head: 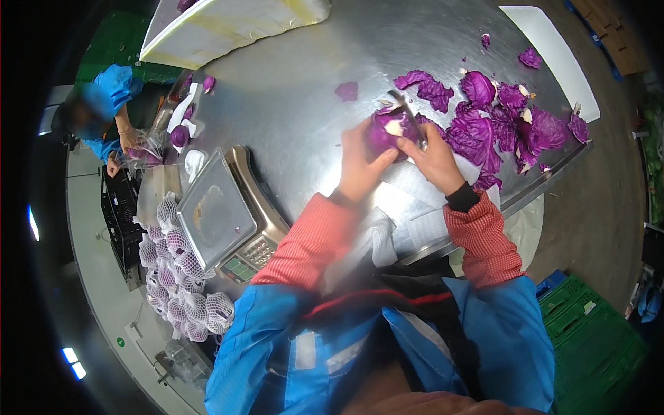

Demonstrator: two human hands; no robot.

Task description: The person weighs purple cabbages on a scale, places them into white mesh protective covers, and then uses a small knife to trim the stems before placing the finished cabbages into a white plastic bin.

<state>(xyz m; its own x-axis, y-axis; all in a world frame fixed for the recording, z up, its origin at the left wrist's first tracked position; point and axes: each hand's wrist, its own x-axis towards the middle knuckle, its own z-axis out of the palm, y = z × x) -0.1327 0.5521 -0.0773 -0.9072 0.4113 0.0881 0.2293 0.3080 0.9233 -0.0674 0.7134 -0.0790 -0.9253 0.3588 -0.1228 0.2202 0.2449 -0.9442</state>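
Between my hands is a red cabbage head point(381, 132), its pale stem end facing up, above a stainless steel table point(290, 104). My left hand point(363, 161) grips its near left side. My right hand point(433, 155) is at its right side, the thumb resting on the cabbage; a dark, narrow blade-like tool point(407, 111) shows between that hand and the head, its exact hold hidden. Loose purple cabbage leaves point(477, 135) lie heaped to the right. White foam netting sleeves point(415, 187) lie beneath and nearer my body.
A digital scale point(223, 207) stands left, beside netted cabbages point(181, 280). A foam box point(233, 31) is at the far left edge. A co-worker point(111, 104) handles a bagged cabbage by a black crate point(119, 218). Green crates point(586, 332) stand at right.
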